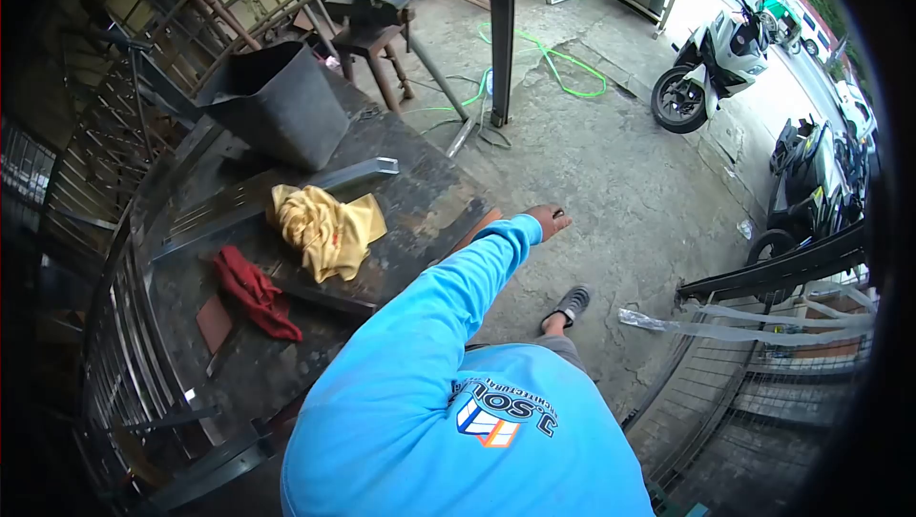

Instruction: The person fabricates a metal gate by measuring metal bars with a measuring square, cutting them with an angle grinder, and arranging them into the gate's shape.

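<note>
My left hand [551, 221] reaches out past the table's right edge, over the concrete floor, at the end of a light blue sleeve. Its fingers look loosely bent and a little apart, with nothing visible in them. Left of it, a crumpled yellow cloth [327, 231] lies on the dark metal table [420, 197]. A red cloth [253, 296] is nearer the table's left side, beside a flat reddish-brown piece [215, 323]. Behind the yellow cloth lies a metal channel [358, 174]. My right hand is out of view.
A dark bin [286, 107] stands on the table's far part. Beyond are a vise on a stand [372, 26], a steel post [501, 40] and a green hose [572, 90]. Motorcycles [711, 69] stand at the right, above plastic-wrapped bars [744, 326] and wire mesh.
</note>
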`<state>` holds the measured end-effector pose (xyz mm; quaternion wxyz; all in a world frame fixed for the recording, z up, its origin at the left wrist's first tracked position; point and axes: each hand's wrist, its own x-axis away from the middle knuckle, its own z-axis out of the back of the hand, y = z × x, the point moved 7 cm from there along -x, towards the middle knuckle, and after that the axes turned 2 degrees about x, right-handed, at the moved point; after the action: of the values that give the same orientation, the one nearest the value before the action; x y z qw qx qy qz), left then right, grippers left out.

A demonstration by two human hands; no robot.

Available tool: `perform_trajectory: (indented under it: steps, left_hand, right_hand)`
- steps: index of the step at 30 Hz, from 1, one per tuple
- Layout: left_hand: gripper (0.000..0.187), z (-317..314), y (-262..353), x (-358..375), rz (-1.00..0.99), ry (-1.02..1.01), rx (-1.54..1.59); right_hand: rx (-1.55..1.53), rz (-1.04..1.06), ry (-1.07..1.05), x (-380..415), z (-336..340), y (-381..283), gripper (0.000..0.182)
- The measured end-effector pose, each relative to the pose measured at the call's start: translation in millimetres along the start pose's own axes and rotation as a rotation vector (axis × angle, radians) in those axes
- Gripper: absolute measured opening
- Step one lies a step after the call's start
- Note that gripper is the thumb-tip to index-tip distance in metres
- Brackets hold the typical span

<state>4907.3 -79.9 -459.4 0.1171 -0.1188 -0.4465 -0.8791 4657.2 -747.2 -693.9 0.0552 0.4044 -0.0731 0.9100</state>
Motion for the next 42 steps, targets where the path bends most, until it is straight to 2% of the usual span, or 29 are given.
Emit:
perform_trajectory:
  steps: [2,3,5,6,8,9,10,11,12,13,14,15,16,17,18,21,22,24,26,27,30,31,34,37,38,39,40,41,42]
  left_hand:
    - [0.054,-7.3,-2.3,-66.2,0.025,0.030,-0.014]
    - [0.054,-7.4,-10.6,-93.3,0.051,0.035,-0.021]
    - [0.056,-18.2,-57.4,-139.8,0.207,0.029,-0.074]
    - [0.056,-6.7,-55.1,-140.1,0.337,-0.003,-0.110]
    - [0.058,-15.4,-121.9,-165.1,0.504,0.038,-0.200]
    - [0.058,-3.9,-114.0,-159.2,0.590,0.016,-0.222]
    - [0.059,-44.1,-206.1,-192.0,0.484,-0.205,-0.388]
    - [0.051,-20.2,-180.0,-173.0,0.731,-0.010,-0.221]
    - [0.041,-43.1,-194.1,-191.3,0.370,-0.364,-0.618]
    - [0.036,-38.5,-182.5,-190.6,0.314,-0.435,-0.682]
    - [0.036,-53.5,-214.8,-200.1,0.249,-0.501,-0.844]
    - [0.038,-45.7,-210.5,-204.8,0.348,-0.541,-0.799]
    - [0.038,-43.4,-224.4,-210.8,0.358,-0.509,-0.824]
    - [0.037,-55.4,-244.7,-237.4,0.451,-0.593,-0.737]
    - [0.036,-44.7,-246.6,-258.9,0.359,-0.482,-0.829]
    - [0.032,3.6,-260.4,-402.5,0.056,-0.371,-0.867]
    - [0.030,25.1,-268.4,-445.8,0.303,-0.360,-0.685]
    - [0.026,83.5,-264.1,-510.3,0.661,-0.140,-0.174]
    - [0.025,163.6,-197.7,-570.8,0.712,0.036,0.138]
    - [0.025,206.8,-157.8,-599.9,0.691,0.107,0.217]
    - [0.025,296.9,-145.0,-734.1,0.375,0.191,0.119]
    - [0.026,324.1,-149.1,-765.9,0.412,0.276,0.199]
    - [0.028,400.1,-148.4,-842.6,0.040,0.534,-0.109]
    - [0.028,427.2,-163.6,-854.9,0.288,0.597,-0.048]
    - [0.027,431.3,-174.1,-847.3,0.487,0.478,-0.111]
    - [0.025,422.2,-221.5,-843.8,0.541,0.316,-0.345]
    - [0.029,430.7,-204.5,-815.6,0.690,0.433,-0.181]
    - [0.035,436.9,-191.2,-802.3,0.885,0.353,-0.200]
    - [0.038,427.5,-225.3,-791.5,0.905,0.403,-0.194]
  right_hand:
    - [0.230,0.051,-0.125,-85.5,9.3,19.7,0.049]
    - [0.214,0.030,-0.136,-101.7,47.4,6.0,0.047]
    - [-0.052,-0.086,-0.110,-139.5,131.2,-32.2,0.044]
    - [-0.264,-0.172,-0.091,-148.1,186.9,-63.4,0.042]
    - [-0.631,-0.299,-0.062,-170.8,285.7,-132.2,0.039]
    - [-0.684,-0.291,-0.027,-189.9,334.6,-166.9,0.037]
    - [-0.615,-0.245,-0.033,-229.8,371.6,-185.2,0.032]
    - [-0.498,-0.097,0.056,-253.7,423.7,-219.9,0.034]
    - [-0.338,0.085,0.226,-307.1,453.8,-229.0,0.034]
    - [-0.280,0.096,0.268,-339.2,482.6,-248.2,0.034]
    - [-0.272,0.091,0.286,-354.7,516.6,-275.7,0.036]
    - [-0.124,0.106,0.318,-330.2,571.5,-329.1,0.040]
    - [-0.173,0.083,0.305,-340.7,600.7,-355.2,0.044]
    - [-0.225,0.070,0.291,-354.4,618.2,-376.6,0.047]
    - [-0.214,0.038,0.271,-372.4,623.7,-390.8,0.049]
    - [-0.107,-0.124,0.225,-425.0,633.5,-413.0,0.053]
    - [-0.032,-0.143,0.132,-437.9,630.0,-423.0,0.054]
    - [0.041,-0.165,-0.001,-453.6,642.7,-451.0,0.056]
    - [0.012,-0.179,-0.043,-476.6,659.0,-481.4,0.056]
    - [-0.017,-0.182,-0.044,-501.8,658.9,-489.0,0.056]
    - [-0.061,-0.186,-0.032,-570.1,676.9,-529.4,0.055]
    - [-0.063,-0.185,-0.028,-590.2,684.3,-545.0,0.055]
    - [0.057,-0.100,0.034,-656.3,724.3,-605.8,0.053]
    - [0.022,-0.178,-0.077,-706.5,785.2,-665.5,0.053]
    - [0.063,-0.130,-0.069,-728.8,806.1,-690.2,0.052]
    - [0.072,-0.153,-0.113,-760.5,819.0,-706.5,0.048]
    - [-0.127,-0.182,-0.278,-785.5,829.9,-729.1,0.040]
    - [-0.238,-0.154,-0.270,-808.4,854.2,-758.7,0.035]
    - [-0.350,-0.126,-0.266,-832.4,879.7,-786.6,0.031]
